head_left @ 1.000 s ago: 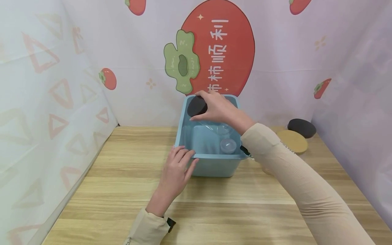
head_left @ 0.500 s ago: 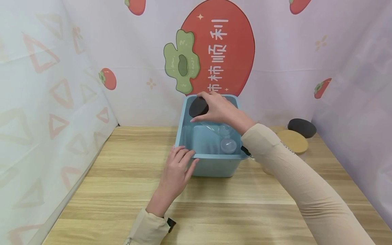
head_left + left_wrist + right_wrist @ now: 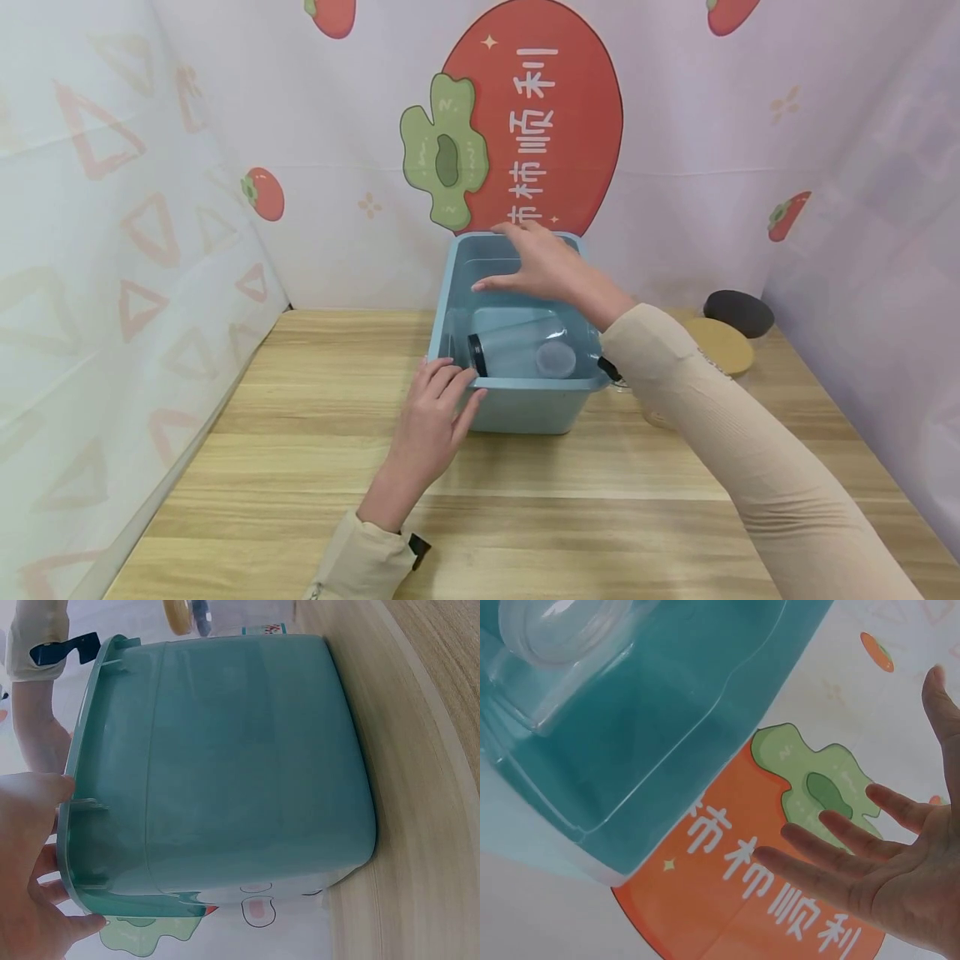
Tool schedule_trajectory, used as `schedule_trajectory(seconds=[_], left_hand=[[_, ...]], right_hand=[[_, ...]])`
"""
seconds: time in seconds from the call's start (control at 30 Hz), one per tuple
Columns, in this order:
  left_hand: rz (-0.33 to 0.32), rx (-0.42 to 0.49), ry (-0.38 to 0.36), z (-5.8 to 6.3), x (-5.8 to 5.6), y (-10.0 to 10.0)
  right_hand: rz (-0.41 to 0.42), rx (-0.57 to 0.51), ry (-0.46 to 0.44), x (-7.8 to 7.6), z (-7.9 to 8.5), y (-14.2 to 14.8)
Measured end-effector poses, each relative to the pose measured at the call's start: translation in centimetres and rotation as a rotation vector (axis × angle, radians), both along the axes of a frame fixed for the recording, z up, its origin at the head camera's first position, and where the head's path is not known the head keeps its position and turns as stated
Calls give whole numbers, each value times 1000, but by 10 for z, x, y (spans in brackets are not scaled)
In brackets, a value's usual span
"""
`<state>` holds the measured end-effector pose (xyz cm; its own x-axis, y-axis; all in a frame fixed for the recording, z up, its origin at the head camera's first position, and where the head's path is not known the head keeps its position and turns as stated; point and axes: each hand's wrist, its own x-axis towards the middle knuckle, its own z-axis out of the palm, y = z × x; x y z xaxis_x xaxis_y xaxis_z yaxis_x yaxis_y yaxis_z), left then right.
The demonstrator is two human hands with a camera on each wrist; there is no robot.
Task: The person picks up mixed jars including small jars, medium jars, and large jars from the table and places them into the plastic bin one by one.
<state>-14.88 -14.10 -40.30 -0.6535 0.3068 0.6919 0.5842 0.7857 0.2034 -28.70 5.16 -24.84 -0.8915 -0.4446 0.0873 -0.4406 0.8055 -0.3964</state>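
A blue plastic bin (image 3: 532, 384) stands on the table in front of the printed cloth. Inside it, a clear jar (image 3: 513, 343) with a black lid (image 3: 477, 356) lies on its side, lid towards the left wall. My left hand (image 3: 435, 412) grips the bin's near left corner, fingers over the rim, which the left wrist view also shows. My right hand (image 3: 551, 262) is above the far part of the bin, fingers spread and holding nothing; its palm (image 3: 922, 877) faces the camera in the right wrist view. A round clear piece (image 3: 556, 360) shows at the bin's near right.
To the right of the bin stand a jar with a tan lid (image 3: 720, 346) and one with a black lid (image 3: 738, 312), partly hidden by the right sleeve (image 3: 697, 392). Printed cloth (image 3: 330, 250) closes off the back and both sides of the wooden table (image 3: 300, 458).
My right hand has let go of the black-lidded jar and spread its fingers. The jar has tipped over towards me and now lies in the bin. My left hand has stayed in place.
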Motion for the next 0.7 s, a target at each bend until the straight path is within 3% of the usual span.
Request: schedule_trajectory(seconds=[0.7], left_hand=[[-4,4,17,-2,0,0]], right_hand=[[-13,-26,50,8,-9,25]])
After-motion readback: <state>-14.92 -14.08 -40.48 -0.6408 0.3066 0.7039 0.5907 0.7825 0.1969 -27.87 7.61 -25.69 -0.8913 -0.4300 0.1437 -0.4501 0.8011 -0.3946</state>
